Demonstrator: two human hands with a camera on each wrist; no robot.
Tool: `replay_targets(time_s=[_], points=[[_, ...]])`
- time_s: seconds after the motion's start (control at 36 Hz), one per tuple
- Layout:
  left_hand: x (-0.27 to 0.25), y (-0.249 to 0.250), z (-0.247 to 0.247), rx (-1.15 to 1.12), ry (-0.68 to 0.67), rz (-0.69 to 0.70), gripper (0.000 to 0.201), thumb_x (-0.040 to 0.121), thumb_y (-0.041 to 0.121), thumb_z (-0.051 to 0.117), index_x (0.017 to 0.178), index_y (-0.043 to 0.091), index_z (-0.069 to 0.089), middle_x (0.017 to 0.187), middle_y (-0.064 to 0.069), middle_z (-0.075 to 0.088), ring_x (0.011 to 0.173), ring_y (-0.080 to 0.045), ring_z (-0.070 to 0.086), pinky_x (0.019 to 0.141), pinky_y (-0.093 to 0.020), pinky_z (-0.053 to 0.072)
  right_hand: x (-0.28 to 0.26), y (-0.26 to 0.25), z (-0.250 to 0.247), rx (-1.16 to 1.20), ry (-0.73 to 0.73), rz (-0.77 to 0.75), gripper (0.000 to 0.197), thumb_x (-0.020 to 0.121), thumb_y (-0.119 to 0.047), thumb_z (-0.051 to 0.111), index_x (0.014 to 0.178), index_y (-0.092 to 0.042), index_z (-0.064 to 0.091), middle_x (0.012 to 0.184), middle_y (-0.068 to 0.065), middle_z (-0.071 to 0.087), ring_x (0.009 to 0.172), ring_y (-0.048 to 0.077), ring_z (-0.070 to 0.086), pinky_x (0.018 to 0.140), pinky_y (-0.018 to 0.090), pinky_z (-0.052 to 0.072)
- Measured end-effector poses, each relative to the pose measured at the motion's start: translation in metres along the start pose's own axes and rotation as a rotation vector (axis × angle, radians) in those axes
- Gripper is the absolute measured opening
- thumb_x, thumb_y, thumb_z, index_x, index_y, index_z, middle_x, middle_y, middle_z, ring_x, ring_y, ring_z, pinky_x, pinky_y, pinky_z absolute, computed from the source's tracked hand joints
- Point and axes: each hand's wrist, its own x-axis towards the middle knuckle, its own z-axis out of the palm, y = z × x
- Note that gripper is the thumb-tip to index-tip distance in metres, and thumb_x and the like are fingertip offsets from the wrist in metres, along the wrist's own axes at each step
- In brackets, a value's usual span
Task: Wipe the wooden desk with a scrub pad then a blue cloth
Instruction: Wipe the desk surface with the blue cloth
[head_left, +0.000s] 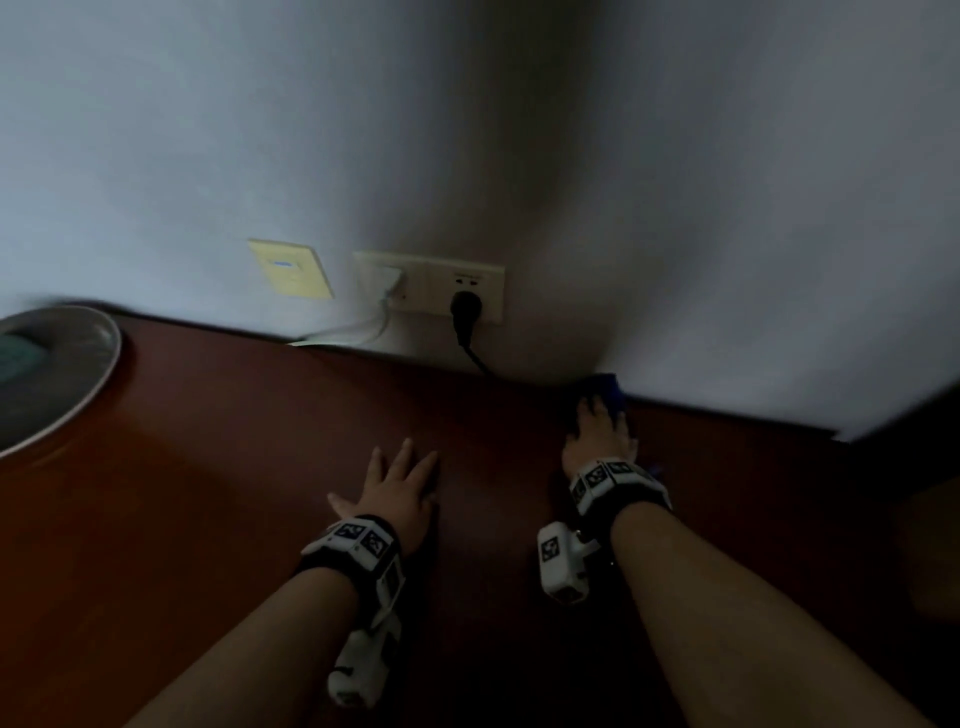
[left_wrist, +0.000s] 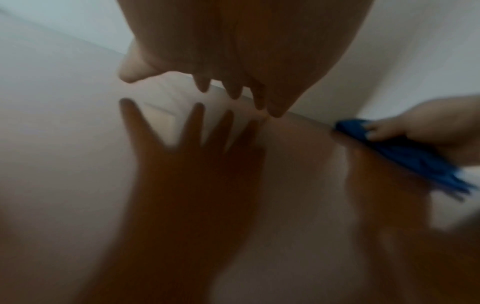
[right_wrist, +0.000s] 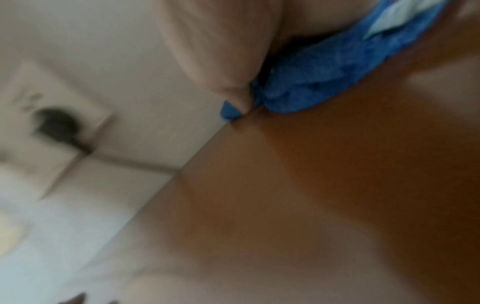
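Observation:
The dark wooden desk (head_left: 234, 441) runs up against a pale wall. My left hand (head_left: 400, 483) lies flat on the desk with its fingers spread and holds nothing; in the left wrist view that hand (left_wrist: 228, 86) hovers over its own shadow. My right hand (head_left: 600, 431) presses a blue cloth (head_left: 608, 387) onto the desk where it meets the wall. The left wrist view shows the right hand's fingers (left_wrist: 376, 129) lying on top of the cloth (left_wrist: 405, 152). In the right wrist view the bunched cloth (right_wrist: 324, 78) sits under the palm. No scrub pad is clearly visible.
A metal basin (head_left: 78, 374) stands at the desk's far left with something teal (head_left: 15, 358) inside. On the wall are a yellow panel (head_left: 291, 267), a white charger (head_left: 387, 283) and a black plug (head_left: 465, 309) whose cord drops behind the desk. The desk ends at right (head_left: 857, 447).

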Motion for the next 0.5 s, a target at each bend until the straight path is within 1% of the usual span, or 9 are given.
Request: replay_targets(time_s=[0.06, 0.11, 0.19, 0.25, 0.36, 0.44, 0.5], points=[[-0.004, -0.02, 0.0, -0.02, -0.003, -0.034, 0.054, 0.1, 0.044, 0.032, 0.147, 0.054, 0.006, 0.158, 0.019, -0.018, 0.146, -0.023, -0.019, 0.103, -0.078, 0.007, -0.003, -0.02, 0.01, -0.051, -0.015, -0.103, 0.058, 0.098, -0.024, 0.036, 0.15, -0.03, 0.01, 0.158, -0.012, -0.001, 0.146, 0.026, 0.0, 0.116, 0.048, 0.01], [-0.008, -0.038, 0.0, -0.032, -0.007, -0.056, 0.054, 0.1, 0.045, 0.033, 0.146, 0.055, 0.005, 0.157, 0.018, -0.02, 0.146, -0.022, -0.018, 0.103, -0.077, 0.009, -0.005, -0.037, 0.021, -0.08, -0.04, -0.192, 0.058, 0.098, -0.025, 0.037, 0.15, -0.031, 0.012, 0.158, -0.013, -0.001, 0.146, 0.025, 0.0, 0.116, 0.048, 0.009], [-0.012, -0.057, -0.001, -0.013, -0.007, -0.03, 0.055, 0.101, 0.043, 0.033, 0.148, 0.052, 0.005, 0.158, 0.015, -0.02, 0.147, -0.018, -0.015, 0.106, -0.073, 0.011, -0.01, -0.06, 0.034, -0.117, -0.097, -0.317, 0.056, 0.099, -0.025, 0.037, 0.149, -0.032, 0.013, 0.158, -0.014, 0.0, 0.146, 0.023, -0.001, 0.116, 0.047, 0.006], [-0.016, -0.064, -0.002, 0.003, -0.009, -0.003, 0.055, 0.102, 0.041, 0.032, 0.149, 0.049, 0.003, 0.159, 0.014, -0.018, 0.148, -0.016, -0.013, 0.109, -0.069, 0.011, -0.015, -0.069, 0.043, -0.18, -0.118, -0.422, 0.056, 0.099, -0.025, 0.037, 0.149, -0.034, 0.013, 0.158, -0.015, 0.0, 0.146, 0.022, 0.0, 0.116, 0.047, 0.007], [-0.023, -0.076, -0.002, 0.02, -0.008, 0.035, 0.057, 0.103, 0.035, 0.032, 0.15, 0.045, 0.002, 0.16, 0.013, -0.015, 0.148, -0.014, -0.007, 0.114, -0.06, 0.01, -0.032, -0.073, 0.056, -0.29, -0.164, -0.618, 0.056, 0.099, -0.024, 0.038, 0.148, -0.036, 0.014, 0.157, -0.016, 0.002, 0.146, 0.022, 0.001, 0.115, 0.047, 0.008], [-0.029, -0.087, -0.001, 0.038, -0.019, 0.065, 0.058, 0.103, 0.032, 0.032, 0.151, 0.044, 0.002, 0.16, 0.012, -0.013, 0.148, -0.015, -0.005, 0.116, -0.054, 0.009, -0.058, -0.07, 0.062, -0.312, -0.245, -0.7, 0.056, 0.099, -0.02, 0.038, 0.148, -0.037, 0.016, 0.157, -0.018, 0.002, 0.146, 0.021, -0.001, 0.115, 0.048, 0.005], [-0.036, -0.092, 0.002, 0.044, -0.021, 0.079, 0.058, 0.103, 0.03, 0.032, 0.151, 0.043, 0.002, 0.16, 0.012, -0.013, 0.148, -0.015, -0.004, 0.116, -0.053, 0.009, -0.08, -0.066, 0.066, -0.313, -0.284, -0.753, 0.057, 0.099, -0.016, 0.038, 0.148, -0.037, 0.017, 0.157, -0.019, 0.003, 0.146, 0.019, -0.003, 0.115, 0.048, 0.004]])
